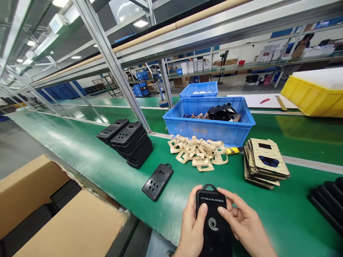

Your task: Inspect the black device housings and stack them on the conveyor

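Observation:
A black plastic device cover (213,210), printed "OTSEARUNNER" with a round logo and a loop at the top, is held over the near bench edge. My left hand (192,223) grips its left side, thumb on the face. From the right, my right hand (242,219) clasps it, thumb pressed near the top. The cover's lower part runs out of the frame. Ahead to the left lies a single black cover (157,181) with a window and several holes. Beyond my hands is a heap of curled beige backing paper (198,151).
Black covers (131,142) stand stacked at left. Backed adhesive sheets (265,160) are piled at right, beside a yellow-handled cutter (233,150). A blue bin (209,128) holds scraps. An open carton (66,225) is at lower left; more black parts (328,200) lie far right.

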